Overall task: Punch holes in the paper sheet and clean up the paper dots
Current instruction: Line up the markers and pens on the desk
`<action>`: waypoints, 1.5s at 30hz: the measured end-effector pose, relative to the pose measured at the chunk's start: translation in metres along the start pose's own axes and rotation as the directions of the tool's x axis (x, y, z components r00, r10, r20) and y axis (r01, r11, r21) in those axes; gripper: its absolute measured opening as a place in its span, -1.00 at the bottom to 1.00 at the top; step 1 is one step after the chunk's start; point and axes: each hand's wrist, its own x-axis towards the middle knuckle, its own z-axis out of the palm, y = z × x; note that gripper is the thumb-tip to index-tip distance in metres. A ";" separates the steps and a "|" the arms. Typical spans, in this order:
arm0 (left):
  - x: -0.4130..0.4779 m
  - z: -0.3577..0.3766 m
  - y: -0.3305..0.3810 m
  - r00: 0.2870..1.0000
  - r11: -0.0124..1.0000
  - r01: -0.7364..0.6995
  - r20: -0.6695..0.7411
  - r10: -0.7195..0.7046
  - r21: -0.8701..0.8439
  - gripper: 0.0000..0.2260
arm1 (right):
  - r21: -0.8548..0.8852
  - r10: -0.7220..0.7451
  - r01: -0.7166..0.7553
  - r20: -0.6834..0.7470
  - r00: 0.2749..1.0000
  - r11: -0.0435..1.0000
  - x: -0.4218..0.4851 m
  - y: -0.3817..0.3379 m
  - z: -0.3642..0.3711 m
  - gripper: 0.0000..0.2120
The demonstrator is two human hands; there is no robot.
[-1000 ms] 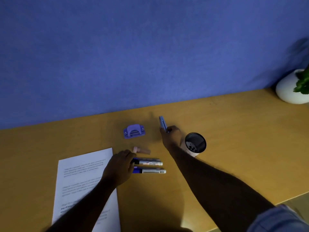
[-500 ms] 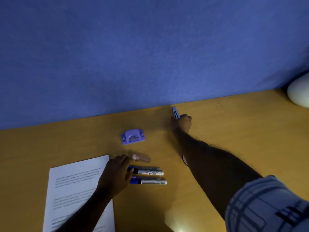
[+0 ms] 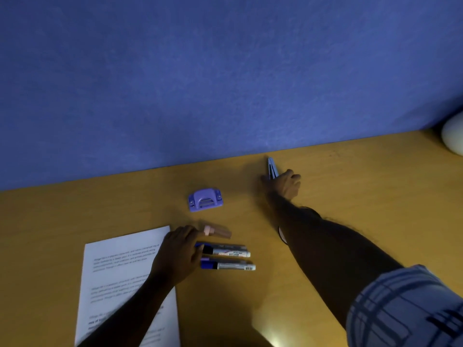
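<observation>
Here the right hand (image 3: 284, 182) reaches far across the yellow-orange wooden desk (image 3: 363, 196) toward twelve o'clock, its fingers closed round the near end of a slim pale-blue pen-like object (image 3: 272, 167), whose far end points at the blue fabric partition wall (image 3: 225, 71) and lies close to the desk's back edge. The right forearm runs back toward five o'clock, ending in a blue plaid sleeve (image 3: 406, 309).

The left hand (image 3: 178, 256) lies palm down at the right edge of the white printed paper sheet (image 3: 120, 274), fingers loosely spread and gripping nothing; the fingertips reach toward the caps of two whiteboard markers. The sheet lies flat at about seven o'clock, running off the bottom of the view, and the left forearm crosses its lower part.

The small purple hole punch (image 3: 205, 202) stands on the desk at about eleven o'clock of the left hand, apart from the sheet and touched by neither hand. Just beside the left fingertips lies a short pink and tan cylindrical object (image 3: 217, 232), blurred. Below it the black-capped white marker (image 3: 225, 251) and the blue-capped white marker (image 3: 228, 266) lie parallel, caps toward nine o'clock. A white rounded object (image 3: 454, 139) sits at the desk's far right edge, cut off.
</observation>
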 end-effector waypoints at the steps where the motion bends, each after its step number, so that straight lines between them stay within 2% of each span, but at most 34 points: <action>1: -0.001 -0.002 -0.001 1.000 1.000 0.009 0.006 -0.009 -0.001 -0.68 | 0.008 -0.029 0.029 -0.057 0.998 1.000 -0.007 -0.001 -0.004 -0.32; 4: -0.005 -0.004 -0.003 0.999 1.000 0.030 0.019 -0.029 -0.009 -0.69 | 0.074 -0.316 0.328 -0.141 0.938 0.942 -0.035 0.000 -0.009 -0.55; 6: -0.009 -0.003 -0.004 0.999 0.999 0.045 0.019 -0.044 -0.013 -0.70 | 0.153 -0.513 0.517 -0.071 0.856 0.842 -0.057 0.008 -0.007 -0.74; 7: -0.012 -0.002 -0.005 0.999 0.999 0.048 0.014 -0.048 -0.019 -0.71 | 0.180 -0.612 0.604 -0.014 0.791 0.776 -0.068 0.013 -0.005 -0.83; 9: -0.018 -0.002 -0.006 0.998 0.998 0.060 0.005 -0.059 -0.026 -0.75 | 0.192 -0.780 0.757 0.108 0.616 0.624 -0.093 0.026 -0.004 -0.97; 10: -0.021 -0.003 -0.005 0.998 0.997 0.068 0.006 -0.068 -0.031 -0.76 | 0.200 -0.826 0.802 0.179 0.535 0.562 -0.108 0.032 -0.006 -0.97; 12: -0.026 -0.004 -0.005 0.997 0.996 0.078 0.013 -0.078 -0.031 -0.77 | 0.191 -0.869 0.868 0.302 0.392 0.458 -0.129 0.047 -0.006 -0.99; 14: -0.032 -0.006 -0.003 0.997 0.997 0.079 0.025 -0.079 -0.012 -0.77 | 0.138 -0.864 0.916 0.408 0.295 0.378 -0.144 0.062 -0.005 -0.95; 16: -0.036 -0.007 -0.002 0.996 0.995 0.094 0.012 -0.094 -0.022 -0.78 | 0.082 -0.842 0.926 0.451 0.295 0.368 -0.151 0.072 -0.005 -0.91; 18: -0.041 -0.008 0.000 0.993 0.991 0.119 0.002 -0.119 -0.055 -0.75 | 0.039 -0.847 0.933 0.434 0.307 0.358 -0.154 0.076 -0.006 -0.91; 21: -0.046 -0.007 0.001 0.989 0.986 0.147 -0.003 -0.147 -0.080 -0.69 | -0.046 -0.847 0.950 0.441 0.296 0.308 -0.155 0.074 -0.005 -0.90; 24: -0.052 -0.007 0.006 0.983 0.977 0.175 -0.027 -0.180 -0.122 -0.74 | -0.134 -0.840 0.958 0.461 0.286 0.252 -0.157 0.072 -0.006 -0.84; 28: -0.056 -0.008 0.013 0.975 0.967 0.195 -0.072 -0.209 -0.162 -0.74 | -0.137 -0.834 0.969 0.493 0.247 0.206 -0.158 0.069 -0.007 -0.80; 30: -0.056 -0.009 0.015 0.967 0.950 0.226 -0.070 -0.246 -0.214 -0.74 | -0.134 -0.831 0.967 0.494 0.256 0.218 -0.158 0.068 -0.007 -0.80; 32: -0.055 -0.011 0.020 0.949 0.914 0.266 -0.085 -0.304 -0.307 -0.75 | -0.121 -0.837 0.954 0.458 0.299 0.274 -0.159 0.067 -0.008 -0.82; 34: -0.051 -0.015 0.029 0.909 0.827 0.321 -0.095 -0.406 -0.461 -0.78 | 0.003 -0.858 0.919 0.359 0.367 0.394 -0.162 0.064 -0.009 -0.85; 36: -0.044 -0.017 0.037 0.883 0.692 0.367 -0.002 -0.470 -0.621 -0.80 | 0.198 -0.861 0.850 0.272 0.431 0.488 -0.171 0.062 -0.011 -0.89; 39: -0.032 -0.021 0.054 0.895 0.410 0.353 0.175 -0.410 -0.841 -0.86 | 0.345 -0.843 0.770 0.261 0.470 0.536 -0.186 0.058 -0.010 -0.91; 40: -0.029 -0.023 0.060 0.881 0.304 0.355 0.208 -0.424 -0.884 -0.86 | 0.364 -0.843 0.762 0.265 0.467 0.536 -0.190 0.057 -0.010 -0.92; 41: -0.027 -0.025 0.064 0.862 0.249 0.363 0.222 -0.456 -0.898 -0.87 | 0.381 -0.844 0.754 0.272 0.461 0.535 -0.192 0.057 -0.011 -0.91; 42: -0.025 -0.026 0.066 0.844 0.213 0.364 0.225 -0.487 -0.907 -0.87 | 0.398 -0.847 0.748 0.279 0.453 0.531 -0.194 0.057 -0.013 -0.90; 45: -0.027 -0.019 0.057 0.822 0.265 0.402 0.217 -0.527 -0.877 -0.88 | 0.330 -0.824 0.766 0.357 0.440 0.551 -0.190 0.070 -0.015 -0.87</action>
